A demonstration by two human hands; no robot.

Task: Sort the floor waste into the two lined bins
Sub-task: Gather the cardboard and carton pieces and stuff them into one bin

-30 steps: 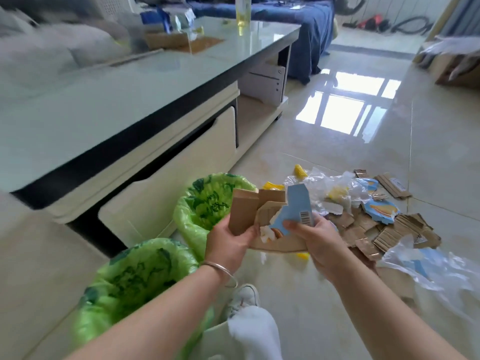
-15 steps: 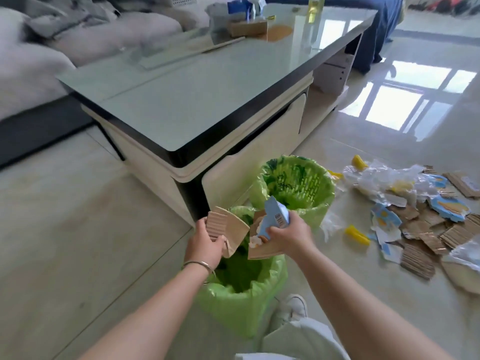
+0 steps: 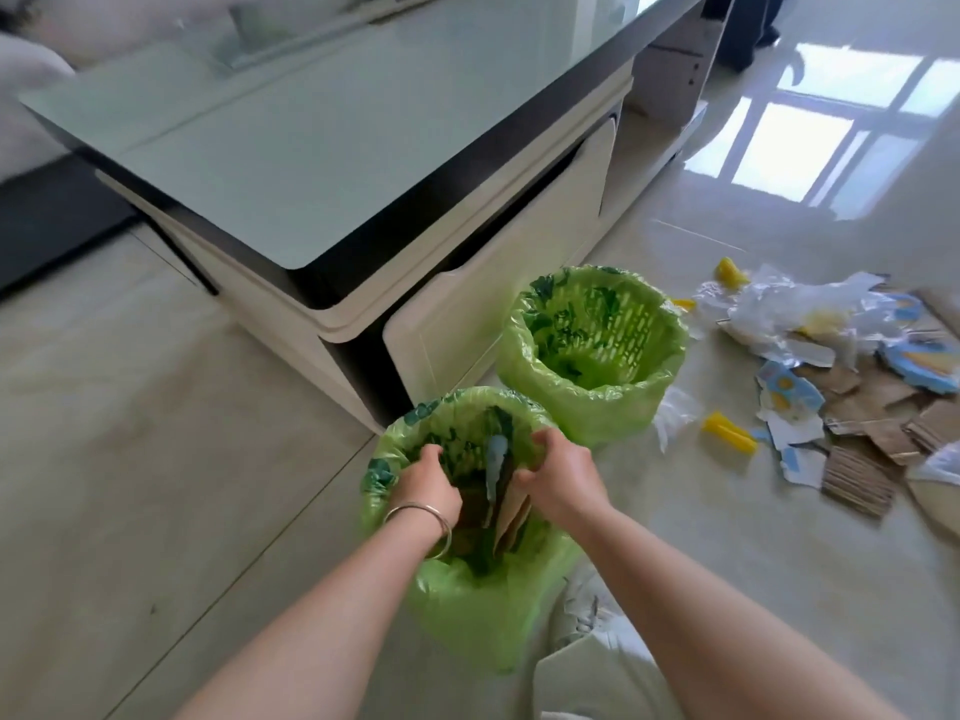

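Note:
Two bins with green liners stand by the coffee table. Both my hands reach into the near bin (image 3: 467,605). My left hand (image 3: 426,483), with a bangle on the wrist, points its fingers down over brown cardboard; they are hidden. My right hand (image 3: 558,478) is curled, its thumb against the upright cardboard pieces (image 3: 506,504), one with a blue printed face. The far bin (image 3: 587,407) shows only its liner and basket wall. The floor waste pile (image 3: 857,407) lies to the right: torn cardboard, clear plastic, blue printed scraps and yellow pieces (image 3: 727,432).
A glass-topped coffee table (image 3: 337,148) with a cream drawer front stands just behind the bins. A grey sofa edge is at the far left. My white-trousered leg and shoe (image 3: 587,615) are beside the near bin. Glossy tile floor (image 3: 130,459) stretches left and right.
I turned from the waste pile to the near bin. Both hands carried the cardboard pieces left, then lowered them from above the rim down inside the liner.

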